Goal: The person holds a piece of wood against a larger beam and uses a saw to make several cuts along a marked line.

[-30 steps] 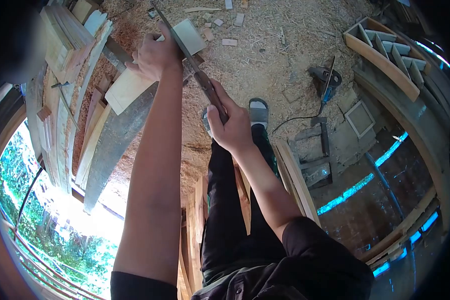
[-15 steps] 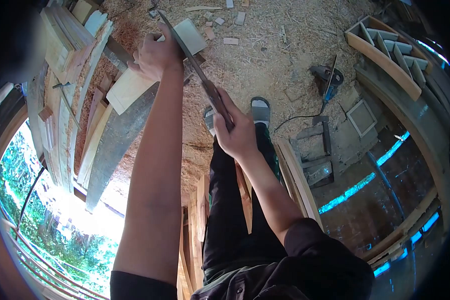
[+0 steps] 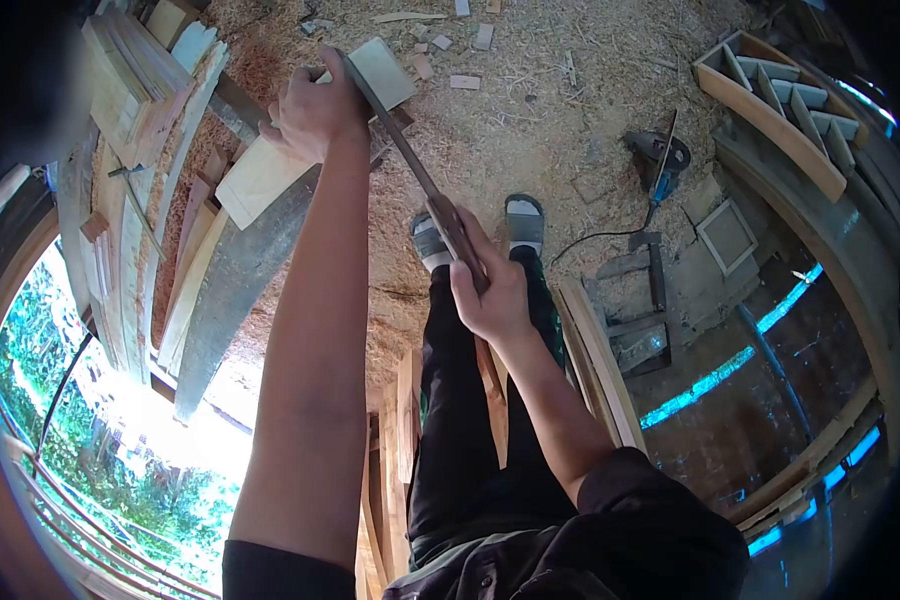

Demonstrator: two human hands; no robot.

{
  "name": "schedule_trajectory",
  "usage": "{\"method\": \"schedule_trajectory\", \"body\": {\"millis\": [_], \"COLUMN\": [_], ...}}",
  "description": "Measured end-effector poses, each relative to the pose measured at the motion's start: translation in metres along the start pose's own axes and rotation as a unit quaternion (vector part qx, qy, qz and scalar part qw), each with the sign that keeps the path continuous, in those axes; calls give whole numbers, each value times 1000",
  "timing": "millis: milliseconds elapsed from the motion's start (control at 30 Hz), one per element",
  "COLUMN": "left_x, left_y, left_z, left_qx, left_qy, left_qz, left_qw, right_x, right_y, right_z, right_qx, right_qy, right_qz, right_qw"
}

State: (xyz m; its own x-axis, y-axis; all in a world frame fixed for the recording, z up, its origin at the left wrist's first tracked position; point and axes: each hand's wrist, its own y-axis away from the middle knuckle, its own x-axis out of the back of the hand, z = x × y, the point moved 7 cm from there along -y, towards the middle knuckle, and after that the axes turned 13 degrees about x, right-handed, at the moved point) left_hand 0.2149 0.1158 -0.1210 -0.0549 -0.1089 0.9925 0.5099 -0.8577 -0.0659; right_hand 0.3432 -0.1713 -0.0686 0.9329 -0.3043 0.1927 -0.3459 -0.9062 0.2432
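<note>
Gripping one saw [image 3: 406, 150] by its brown handle, the right hand [image 3: 495, 300] has its fingers closed around the wood in the head view. The left hand [image 3: 315, 110] lies on one pale board [image 3: 267, 182], fingers bent; how tightly they press cannot be told. The saw slants from near right to far left, its long, narrow, dark blade passing just beside the left hand, across the board. Two sandals [image 3: 526, 222] stand on the floor. One power tool [image 3: 658, 150] and one square frame [image 3: 727, 237] lie to the right. Far right sits one divided wooden box [image 3: 770, 130]; its compartments' contents are unclear.
</note>
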Motion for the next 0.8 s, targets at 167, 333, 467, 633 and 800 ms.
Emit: {"method": "schedule_trajectory", "body": {"millis": [167, 333, 467, 633, 800], "left_x": [3, 2, 0, 3, 7], "left_y": [2, 2, 2, 4, 7], "left_z": [0, -1, -3, 2, 1], "left_qx": [-1, 1, -11, 5, 2], "left_qy": [14, 13, 27, 46, 28], "left_qz": [-7, -15, -1, -12, 3], "left_qw": [1000, 1000, 1000, 999, 1000], "right_x": [-6, -13, -1, -3, 12], "right_y": [-24, -27, 1, -36, -76], "right_z": [-2, 2, 4, -6, -23], "right_qx": [8, 8, 33, 43, 55], "right_qy": [5, 33, 31, -84, -175], "right_qz": [-6, -14, -2, 13, 91], "right_qw": [1000, 999, 999, 995, 979]}}
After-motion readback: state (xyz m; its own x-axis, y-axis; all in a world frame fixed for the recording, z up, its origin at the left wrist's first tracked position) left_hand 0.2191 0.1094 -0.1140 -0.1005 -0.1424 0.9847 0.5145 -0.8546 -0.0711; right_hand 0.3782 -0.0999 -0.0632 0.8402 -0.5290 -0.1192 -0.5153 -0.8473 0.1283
